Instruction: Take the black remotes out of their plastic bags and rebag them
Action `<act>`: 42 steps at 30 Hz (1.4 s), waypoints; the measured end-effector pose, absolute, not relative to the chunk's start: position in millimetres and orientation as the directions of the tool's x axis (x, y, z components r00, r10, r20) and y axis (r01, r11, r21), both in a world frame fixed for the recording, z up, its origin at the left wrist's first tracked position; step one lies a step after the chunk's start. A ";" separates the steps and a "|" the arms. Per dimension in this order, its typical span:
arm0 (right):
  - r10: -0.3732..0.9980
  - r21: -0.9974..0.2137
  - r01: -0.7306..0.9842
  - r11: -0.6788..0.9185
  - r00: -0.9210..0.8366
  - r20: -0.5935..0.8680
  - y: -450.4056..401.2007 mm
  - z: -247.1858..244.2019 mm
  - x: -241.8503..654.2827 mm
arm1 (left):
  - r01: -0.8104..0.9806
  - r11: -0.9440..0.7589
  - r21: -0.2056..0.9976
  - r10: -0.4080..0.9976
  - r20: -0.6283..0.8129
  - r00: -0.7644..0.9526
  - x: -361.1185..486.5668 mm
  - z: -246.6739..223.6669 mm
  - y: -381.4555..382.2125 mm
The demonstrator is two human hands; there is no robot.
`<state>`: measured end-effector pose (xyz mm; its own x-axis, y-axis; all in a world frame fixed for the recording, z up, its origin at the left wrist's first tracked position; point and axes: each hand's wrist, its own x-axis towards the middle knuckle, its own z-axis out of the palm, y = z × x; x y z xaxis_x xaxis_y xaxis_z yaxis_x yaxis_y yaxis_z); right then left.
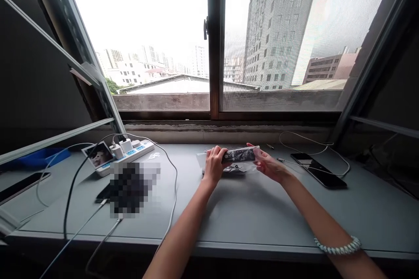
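Observation:
Above the middle of the desk, a black remote control (240, 155) with small buttons lies level inside a clear plastic bag (257, 151). My left hand (213, 163) is closed around its left end. At the other end, my right hand (267, 165) pinches the bag, thumb and fingers on opposite sides. Just below the remote, more crumpled clear plastic shows with something dark (236, 169) in or under it; I cannot make out what that is.
A phone (319, 171) with a white cable lies right of my hands. On the left are a power strip (144, 146) with chargers, a photo card (97, 156), a blurred-out dark item (129, 189), another phone (22, 186) and a blue tray (46, 157). Cables cross the desk's front edge.

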<state>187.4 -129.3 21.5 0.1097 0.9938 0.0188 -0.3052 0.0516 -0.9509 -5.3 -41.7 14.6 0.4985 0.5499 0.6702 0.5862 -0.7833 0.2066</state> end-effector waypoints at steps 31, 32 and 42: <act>0.806 -0.832 -0.436 0.343 0.592 0.022 -117.2 20.8 200.1 | 0.282 -0.958 0.050 0.279 0.380 0.882 11.8 18.0 -78.3; 0.801 -0.833 -0.431 0.347 0.598 0.025 -116.9 20.3 200.1 | 0.251 -0.967 0.040 0.248 0.366 0.897 14.2 15.7 -80.3; 0.800 -0.861 -0.369 0.349 0.596 0.068 -117.7 21.2 192.8 | 0.177 -0.984 -0.026 0.151 0.404 0.902 28.7 4.4 -90.9</act>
<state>192.8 -117.7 21.2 0.5961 0.8000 0.0683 -0.3692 0.3486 -0.8615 28.7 -90.9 4.4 0.9022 0.1510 0.4039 0.1765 -0.9839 -0.0264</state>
